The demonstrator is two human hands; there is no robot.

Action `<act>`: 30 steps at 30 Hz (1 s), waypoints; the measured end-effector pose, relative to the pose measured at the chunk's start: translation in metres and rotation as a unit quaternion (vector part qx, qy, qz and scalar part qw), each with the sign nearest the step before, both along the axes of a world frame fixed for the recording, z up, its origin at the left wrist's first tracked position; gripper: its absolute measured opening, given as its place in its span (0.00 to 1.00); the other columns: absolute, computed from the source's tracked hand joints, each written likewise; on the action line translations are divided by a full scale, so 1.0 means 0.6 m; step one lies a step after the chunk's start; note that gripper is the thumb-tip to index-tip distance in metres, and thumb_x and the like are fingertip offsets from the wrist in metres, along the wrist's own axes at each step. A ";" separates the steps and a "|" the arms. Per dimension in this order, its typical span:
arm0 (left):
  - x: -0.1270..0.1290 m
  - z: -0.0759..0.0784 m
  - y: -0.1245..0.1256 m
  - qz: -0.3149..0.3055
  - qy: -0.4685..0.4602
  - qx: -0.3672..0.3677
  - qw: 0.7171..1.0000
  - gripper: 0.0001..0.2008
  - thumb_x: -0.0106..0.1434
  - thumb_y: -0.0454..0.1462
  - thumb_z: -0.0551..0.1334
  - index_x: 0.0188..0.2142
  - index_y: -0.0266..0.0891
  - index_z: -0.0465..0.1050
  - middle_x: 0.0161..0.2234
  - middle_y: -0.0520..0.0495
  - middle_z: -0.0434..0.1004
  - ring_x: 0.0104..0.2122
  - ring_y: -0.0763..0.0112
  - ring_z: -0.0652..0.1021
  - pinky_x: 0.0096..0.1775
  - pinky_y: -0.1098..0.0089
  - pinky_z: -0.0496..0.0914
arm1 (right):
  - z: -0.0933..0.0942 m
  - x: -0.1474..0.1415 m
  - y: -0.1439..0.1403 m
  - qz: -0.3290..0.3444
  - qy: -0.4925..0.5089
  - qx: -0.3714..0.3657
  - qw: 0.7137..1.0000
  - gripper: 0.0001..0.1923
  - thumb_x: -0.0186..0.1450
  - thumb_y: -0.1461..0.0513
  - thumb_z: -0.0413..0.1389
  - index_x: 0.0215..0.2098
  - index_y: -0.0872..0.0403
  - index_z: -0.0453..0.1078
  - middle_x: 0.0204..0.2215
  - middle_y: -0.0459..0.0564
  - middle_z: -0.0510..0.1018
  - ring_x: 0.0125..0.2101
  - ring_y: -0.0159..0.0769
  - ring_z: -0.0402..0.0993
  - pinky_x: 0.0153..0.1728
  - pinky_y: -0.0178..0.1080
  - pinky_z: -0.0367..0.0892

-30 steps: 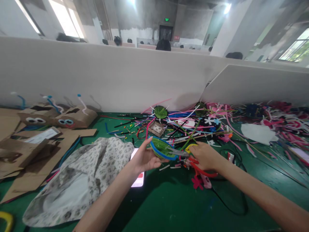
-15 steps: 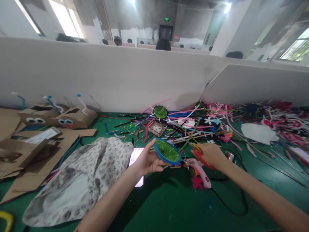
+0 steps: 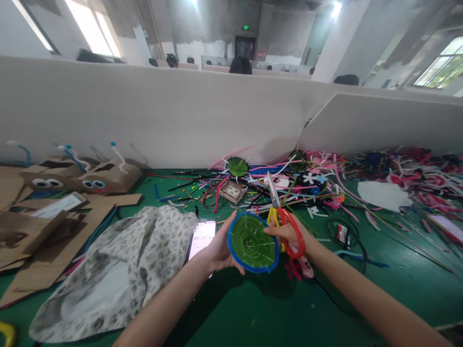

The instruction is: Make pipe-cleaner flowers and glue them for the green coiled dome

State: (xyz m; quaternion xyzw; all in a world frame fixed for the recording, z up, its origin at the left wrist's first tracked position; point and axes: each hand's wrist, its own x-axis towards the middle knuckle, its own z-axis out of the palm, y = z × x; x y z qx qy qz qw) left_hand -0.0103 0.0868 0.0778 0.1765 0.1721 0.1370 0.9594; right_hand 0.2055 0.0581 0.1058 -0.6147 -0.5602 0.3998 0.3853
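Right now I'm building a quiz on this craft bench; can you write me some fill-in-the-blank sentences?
1. The left hand holds a green disc with a ___ rim.
2. The right hand holds ___ with red and yellow handles.
3. The phone lies beside a crumpled floral ___.
Missing words: blue; scissors; cloth

One scissors (image 3: 284, 219), one phone (image 3: 201, 237)
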 end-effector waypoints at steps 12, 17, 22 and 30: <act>0.008 0.028 -0.021 0.130 0.082 0.171 0.973 0.22 0.60 0.47 0.63 0.48 0.34 0.75 0.38 0.37 0.82 0.31 0.61 0.81 0.25 0.70 0.77 | -0.001 -0.024 -0.015 -0.125 0.103 0.015 0.987 0.21 0.49 0.48 0.64 0.26 0.51 0.60 0.21 0.41 0.68 0.23 0.33 0.68 0.28 0.38 0.67; -0.002 0.041 -0.012 0.182 0.137 0.139 0.964 0.22 0.64 0.47 0.57 0.47 0.32 0.75 0.32 0.41 0.82 0.20 0.66 0.77 0.17 0.68 0.73 | 0.003 -0.016 -0.046 -0.035 0.041 -0.037 0.998 0.22 0.57 0.42 0.57 0.28 0.51 0.62 0.17 0.41 0.69 0.18 0.34 0.68 0.22 0.37 0.64; -0.023 0.035 0.007 0.163 0.145 0.123 0.968 0.29 0.63 0.55 0.55 0.50 0.34 0.73 0.32 0.42 0.82 0.22 0.61 0.79 0.18 0.67 0.72 | -0.011 0.051 -0.055 0.009 -0.074 -0.018 0.997 0.23 0.58 0.40 0.55 0.31 0.51 0.63 0.23 0.44 0.72 0.26 0.36 0.69 0.30 0.38 0.63; -0.023 0.004 0.013 0.127 0.163 0.112 0.972 0.35 0.57 0.62 0.57 0.49 0.35 0.74 0.34 0.40 0.83 0.30 0.55 0.82 0.28 0.64 0.74 | 0.011 0.104 -0.051 0.157 -0.457 0.078 0.872 0.26 0.58 0.40 0.56 0.40 0.52 0.63 0.36 0.52 0.75 0.37 0.45 0.70 0.40 0.45 0.62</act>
